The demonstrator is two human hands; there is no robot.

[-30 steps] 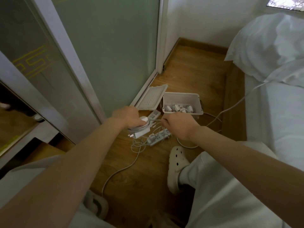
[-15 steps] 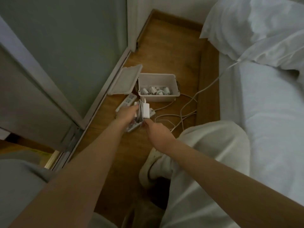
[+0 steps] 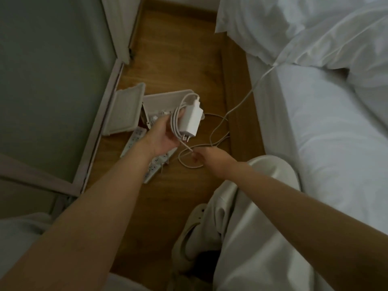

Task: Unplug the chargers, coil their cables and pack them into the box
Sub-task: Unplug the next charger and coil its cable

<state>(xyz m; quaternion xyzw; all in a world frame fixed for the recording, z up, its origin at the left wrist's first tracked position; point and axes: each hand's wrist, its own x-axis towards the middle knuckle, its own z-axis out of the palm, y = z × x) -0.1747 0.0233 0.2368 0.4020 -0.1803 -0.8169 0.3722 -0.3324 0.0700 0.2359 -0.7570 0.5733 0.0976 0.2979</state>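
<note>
Mid-coiling, left hand (image 3: 161, 137) clamped round charger (image 3: 190, 120) and looped cable (image 3: 175, 120), right hand (image 3: 212, 160) pinching its loose end; next, likely winding that in before packing into box (image 3: 163, 98).

Both forearms bare from frame edge to wrist: left forearm (image 3: 94, 206), right forearm (image 3: 283, 198). Left grip (image 3: 159, 135) and right grip (image 3: 210, 161) bare too. Trousers (image 3: 252, 238): loose, pale cream cloth, soft creases along the leg. Clog (image 3: 194, 225) on one foot: cream, moulded, rounded toe, small round vent holes across the top. Lower left corner: patch of pale grey-white cloth (image 3: 23, 234); which garment, cannot tell.
</note>
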